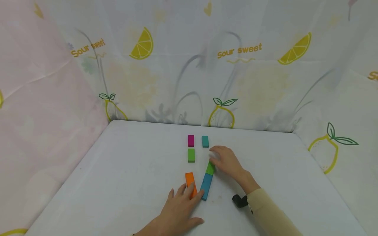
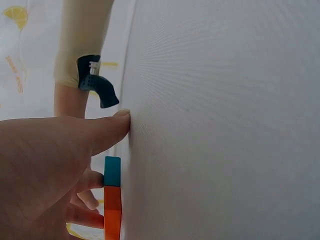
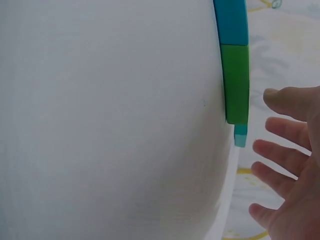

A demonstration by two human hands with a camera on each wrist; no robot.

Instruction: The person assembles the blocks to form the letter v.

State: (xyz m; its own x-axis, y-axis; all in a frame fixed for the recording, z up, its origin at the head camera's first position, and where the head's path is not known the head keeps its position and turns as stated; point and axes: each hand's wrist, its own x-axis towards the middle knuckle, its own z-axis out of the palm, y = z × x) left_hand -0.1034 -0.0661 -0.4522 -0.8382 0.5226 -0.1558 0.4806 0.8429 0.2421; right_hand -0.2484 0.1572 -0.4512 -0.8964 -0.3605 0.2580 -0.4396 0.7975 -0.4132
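Note:
My left hand (image 1: 178, 209) lies over the near end of an orange block (image 1: 189, 178), fingers spread and fairly straight. Its index fingertip touches the near end of a blue block (image 1: 206, 187). In the left wrist view the thumb (image 2: 112, 131) stretches out apart from the blocks. End to end with the blue block lies a green block (image 1: 210, 168), the pair slanting away to the right. My right hand (image 1: 229, 163) hovers beside that green block's far end; the right wrist view shows its loosely bent fingers (image 3: 282, 156) holding nothing.
Farther back on the white table (image 1: 133, 157) lie a magenta block (image 1: 191, 141), a teal block (image 1: 205, 141) and a second green block (image 1: 191, 155). A black device (image 1: 240, 201) sits at the right wrist. Printed cloth (image 1: 177, 65) hangs behind the table.

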